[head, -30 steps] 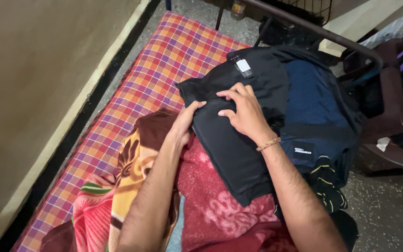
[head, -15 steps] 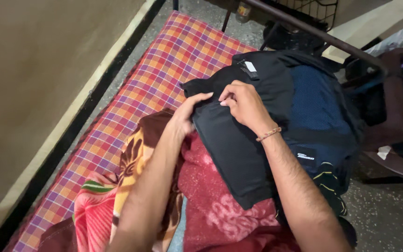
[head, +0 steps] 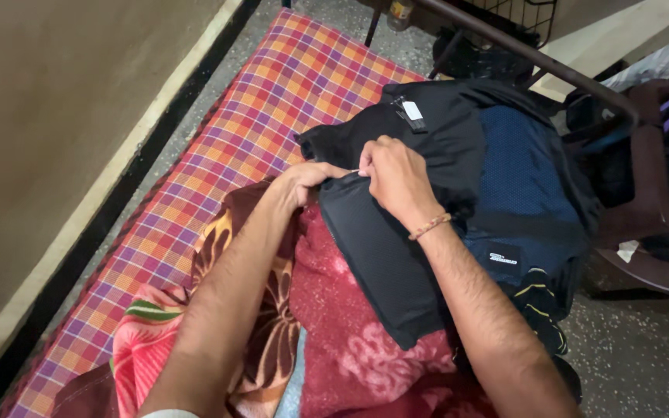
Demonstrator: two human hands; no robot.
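Note:
A black garment (head: 385,248) lies folded on a red floral blanket (head: 350,348), its upper part over a dark blue garment (head: 524,186). My left hand (head: 303,182) pinches the black garment's left edge near the fold. My right hand (head: 396,174), with a bead bracelet on the wrist, grips the same fabric right beside it. A white label (head: 412,112) shows at the garment's far end.
A checked orange and purple mattress (head: 272,101) runs along a beige wall (head: 56,131). A patterned orange and pink cloth (head: 164,340) lies near my left arm. A dark metal bar (head: 536,62) and a brown chair (head: 644,193) stand to the right on a grey floor (head: 644,356).
Both hands have gone from lying flat on the black garment to pinching its edge close together. The view has shifted slightly downward.

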